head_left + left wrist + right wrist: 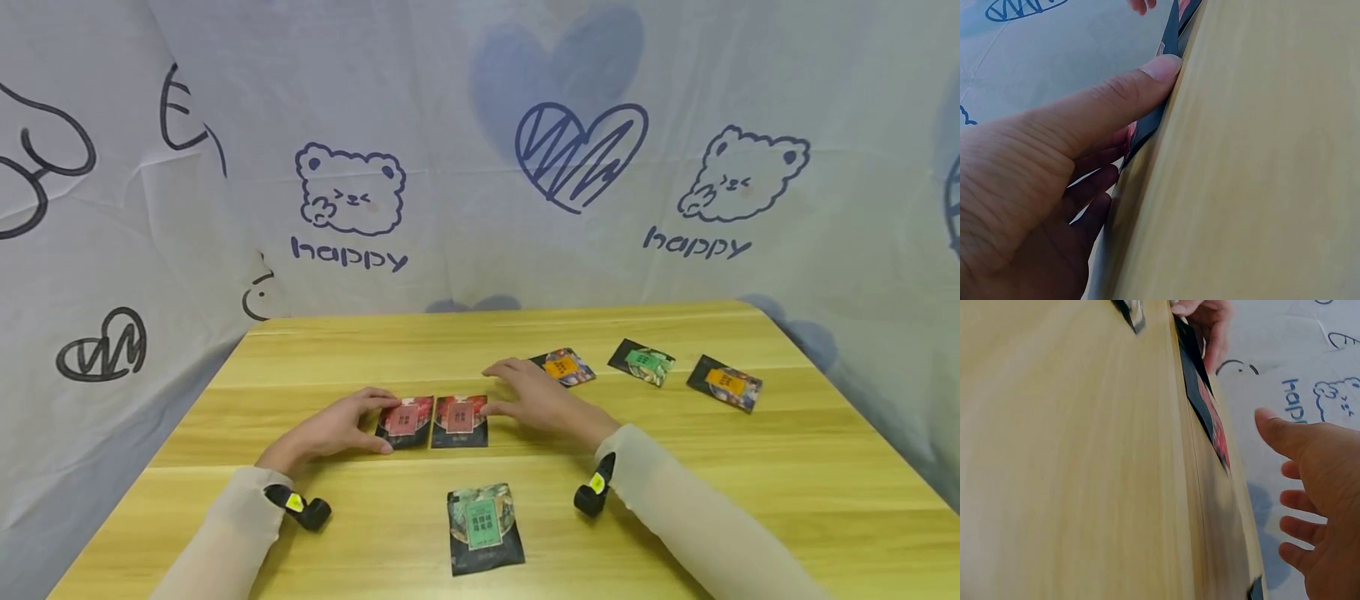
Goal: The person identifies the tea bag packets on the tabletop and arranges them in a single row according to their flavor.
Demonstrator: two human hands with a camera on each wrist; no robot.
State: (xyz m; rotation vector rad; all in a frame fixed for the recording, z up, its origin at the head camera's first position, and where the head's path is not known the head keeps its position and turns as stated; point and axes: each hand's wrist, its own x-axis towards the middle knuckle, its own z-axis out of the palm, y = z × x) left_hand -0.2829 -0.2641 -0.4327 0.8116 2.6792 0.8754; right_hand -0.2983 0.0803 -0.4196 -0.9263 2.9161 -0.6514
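Two sachets with red labels lie side by side on the wooden table. My left hand (pixel 341 425) rests at the left one (pixel 405 422), fingertips on its upper left corner and thumb at its lower left. In the left wrist view the thumb (pixel 1161 67) overlaps the dark edge of this sachet. My right hand (pixel 536 396) is beside the right red sachet (pixel 460 421), fingers spread and thumb near its right edge. The right wrist view shows that hand (pixel 1329 494) with its fingers apart and holding nothing.
A green-labelled sachet (pixel 486 529) lies at the front middle. An orange-labelled sachet (pixel 566 367) is partly behind my right hand. Further right lie a green sachet (pixel 643 362) and another orange one (pixel 726 383). A printed white cloth (pixel 465 233) hangs behind the table (pixel 360 525).
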